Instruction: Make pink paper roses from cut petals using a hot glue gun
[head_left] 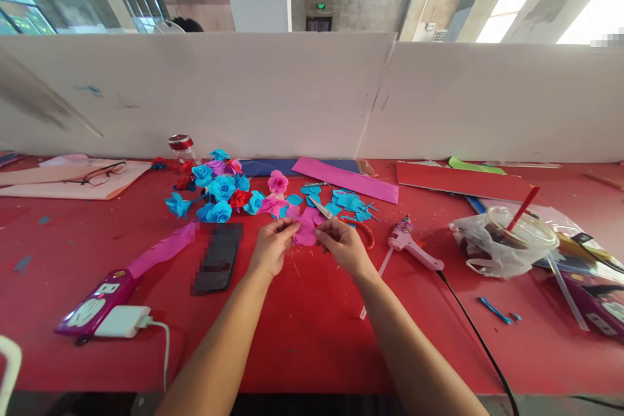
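Note:
Both hands meet over the middle of the red table, at a pink petal-shaped paper piece [307, 229]. My left hand [273, 246] pinches its left edge between thumb and fingers. On the right edge, the fingertips of my right hand [344, 246] are closed in a pinch. Scissors with orange handles [366, 234] lie just behind my right hand, blades pointing up and left. Blue paper petals [346, 200] are scattered beyond the hands. A pink flower [277, 182] and a bunch of blue, red and purple paper flowers [221, 188] lie to the left.
A black phone [219, 259] lies left of my left hand. To the right are a pink glue gun [414, 248] with a black cord and a bagged cup [507, 234] with a red straw. A purple power strip [97, 302] holds a white charger [123, 321]. A white partition [219, 91] stands behind.

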`<state>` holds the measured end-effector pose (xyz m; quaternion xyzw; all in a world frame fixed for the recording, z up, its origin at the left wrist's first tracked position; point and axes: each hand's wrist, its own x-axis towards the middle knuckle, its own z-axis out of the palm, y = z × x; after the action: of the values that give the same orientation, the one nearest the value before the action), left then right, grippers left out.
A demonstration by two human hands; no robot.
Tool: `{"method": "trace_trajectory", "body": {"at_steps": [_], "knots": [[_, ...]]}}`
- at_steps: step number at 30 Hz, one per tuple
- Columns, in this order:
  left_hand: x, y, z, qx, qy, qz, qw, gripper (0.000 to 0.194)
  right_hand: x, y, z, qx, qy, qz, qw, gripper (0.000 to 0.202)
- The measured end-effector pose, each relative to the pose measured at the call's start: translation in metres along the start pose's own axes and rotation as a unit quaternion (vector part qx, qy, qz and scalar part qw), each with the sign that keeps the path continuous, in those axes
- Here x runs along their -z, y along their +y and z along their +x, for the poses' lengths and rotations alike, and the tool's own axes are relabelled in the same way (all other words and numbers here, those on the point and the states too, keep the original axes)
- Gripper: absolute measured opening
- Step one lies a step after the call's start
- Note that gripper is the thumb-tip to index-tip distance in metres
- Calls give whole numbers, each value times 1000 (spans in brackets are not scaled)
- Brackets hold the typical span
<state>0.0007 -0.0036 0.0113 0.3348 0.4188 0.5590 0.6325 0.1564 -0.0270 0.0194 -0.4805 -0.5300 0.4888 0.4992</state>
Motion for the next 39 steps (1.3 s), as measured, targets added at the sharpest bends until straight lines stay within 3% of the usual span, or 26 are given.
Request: {"method": "trace_trajectory", "body": {"at_steps": [3,5,6,8,9,11,13,15,19,23,25,28,31,33,37,39], "knots": [[9,8,3,3,-25,-67,997,24,28,-3,-16,26,65,-131,989,20],[16,16,4,16,-57,-94,994,20,58,-3,-30,37,139,-266,953,18],[18,20,3,26,-74,-100,992,19,75,-1,-37,41,174,-358,916,19],[22,29,-2,43,-99,-94,990,17,105,5,-47,30,215,-541,812,33],[22,34,-5,51,-109,-83,989,16,117,8,-51,-8,219,-605,765,39],[21,42,-13,69,-128,-46,988,13,135,16,-55,-83,192,-675,708,41],[18,46,-20,88,-133,-9,987,13,143,22,-53,-128,152,-700,686,35],[14,43,-25,109,-133,33,984,14,146,25,-49,-135,123,-708,682,31],[10,16,-23,145,-123,90,978,15,150,27,-39,-102,106,-718,681,30],[17,-12,-12,163,-124,144,968,20,154,26,-41,-70,147,-705,690,30],[20,-19,-9,152,-113,182,965,22,151,22,-47,-37,187,-669,718,33],[21,-22,-9,145,-95,219,960,24,138,10,-62,48,199,-562,802,34],[19,-25,-10,135,-89,224,961,22,115,-2,-75,26,130,-422,897,22],[18,-28,-10,127,-85,230,961,21,98,-8,-83,-1,68,-343,937,23],[19,-34,-8,117,-83,242,960,23,71,-11,-92,-12,-67,-213,975,26],[20,-35,-7,109,-89,248,959,24,65,-9,-94,-9,-84,-194,977,26]]}}
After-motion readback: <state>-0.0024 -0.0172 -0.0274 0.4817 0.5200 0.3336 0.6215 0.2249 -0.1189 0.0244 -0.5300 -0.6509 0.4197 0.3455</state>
